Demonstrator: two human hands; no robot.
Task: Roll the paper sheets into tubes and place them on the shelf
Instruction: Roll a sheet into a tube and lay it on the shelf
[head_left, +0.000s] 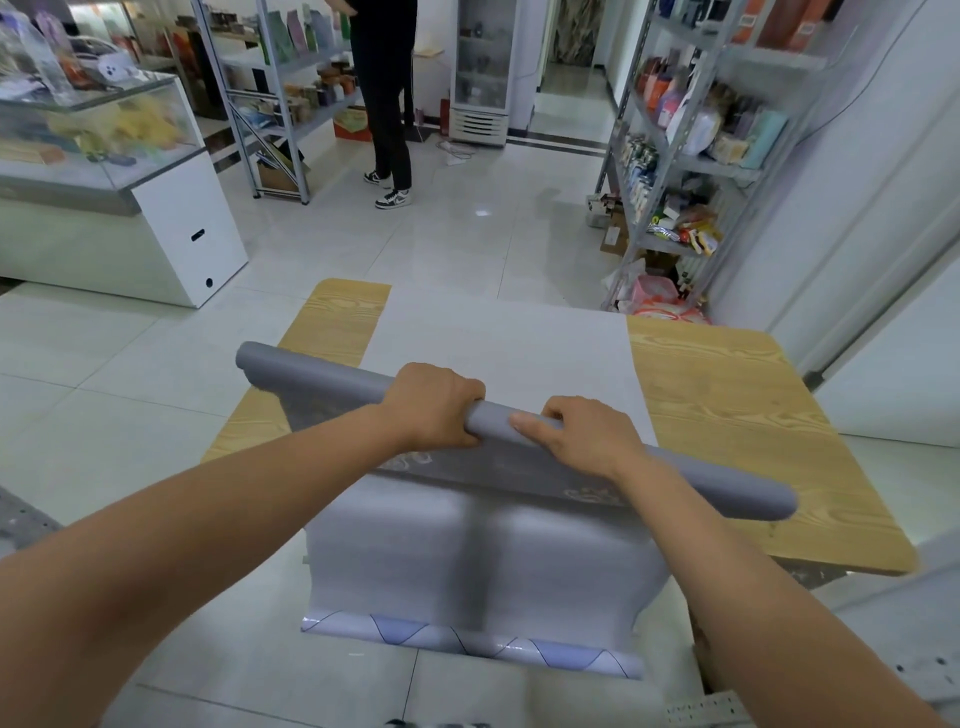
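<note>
While the grey paper tube (311, 371) is held over the wooden table (727, 395), it is gripped near its middle by both hands. The left hand (436, 408) is curled over it from above, and the right hand (584, 441), just beside at 3 o'clock, is wrapped round it with the thumb laid along the roll. The tube is slanted from 10 o'clock to 4 o'clock. The unrolled remainder (467, 561) is draped towards 6 o'clock over the table's near edge. A white sheet (493, 343) is spread flat at 12 o'clock. A metal shelf (675, 166) is seen at 2 o'clock.
</note>
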